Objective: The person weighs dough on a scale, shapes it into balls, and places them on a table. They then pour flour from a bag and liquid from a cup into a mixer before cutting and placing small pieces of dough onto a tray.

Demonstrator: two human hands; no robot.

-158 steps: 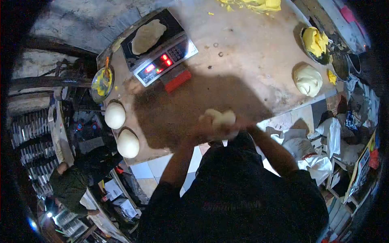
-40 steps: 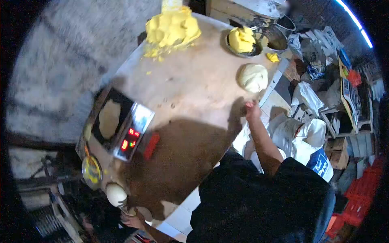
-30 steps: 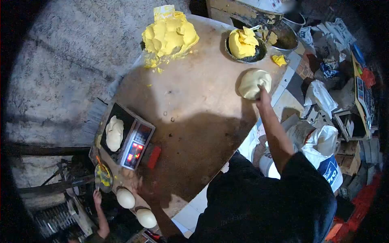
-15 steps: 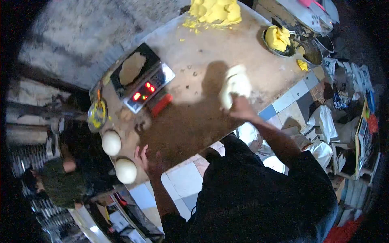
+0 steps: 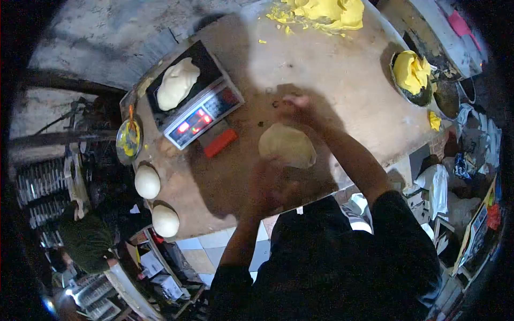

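Note:
A pale lump of dough [image 5: 289,147] lies in my shadow on the worktable, between my two hands. My left hand [image 5: 270,182] is at its near side, overlapping its lower edge, with the fingers smeared by motion. Just beyond the dough, my right hand [image 5: 299,108] hovers over the table, its fingers bent and blurred. A second, smaller piece of dough [image 5: 178,84] rests on the dark plate of a digital scale [image 5: 202,109], whose red digits are lit. Beside the scale is a scraper with a red handle [image 5: 220,143].
Two round dough balls [image 5: 148,182] sit at the table's left edge, below a small dish [image 5: 129,140] with yellow smears. A yellow, creamy mass [image 5: 334,12] lies at the far edge. At the right stands a bowl [image 5: 411,80] of the same yellow stuff. Another person [image 5: 85,241] is at lower left.
A piece of dough now lies on the scale, whose plate held none before. The larger dough and my right hand have come leftward from the table's right side; my left hand has moved right to the dough.

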